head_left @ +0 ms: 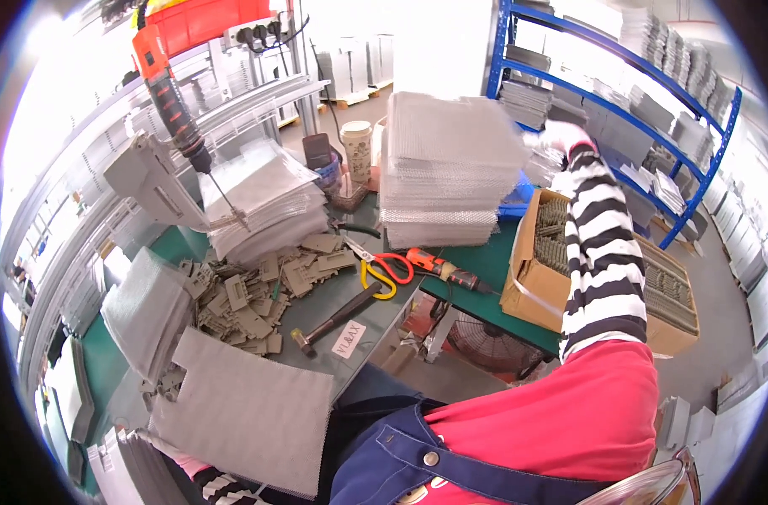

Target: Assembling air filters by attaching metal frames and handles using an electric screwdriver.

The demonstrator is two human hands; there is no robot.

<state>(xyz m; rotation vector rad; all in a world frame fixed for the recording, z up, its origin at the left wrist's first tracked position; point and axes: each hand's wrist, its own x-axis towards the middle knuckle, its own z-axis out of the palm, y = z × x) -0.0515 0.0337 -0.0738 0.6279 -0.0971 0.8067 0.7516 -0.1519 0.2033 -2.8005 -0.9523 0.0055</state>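
Observation:
A grey mesh sheet (245, 412) with a notched corner lies tilted across the lower left, close to my body. My left hand (169, 450) grips its lower left edge; the sheet hides part of the hand. My right arm, in a black-and-white striped sleeve, stretches far forward. At its end my right hand (562, 135) is pale and blurred, beside the right edge of a tall stack of mesh sheets (447, 168); its fingers do not show clearly. Left of centre, a heap of grey plastic clips (241, 299) covers part of the bench.
On the bench lie a hammer (338, 318), scissors (380, 271) and an orange-and-black power screwdriver (447, 268). Another power screwdriver (172, 105) hangs above more sheets (266, 198). An open cardboard box (531, 286) of grey parts stands right, near a blue shelf (619, 59). A paper cup (356, 153) stands behind.

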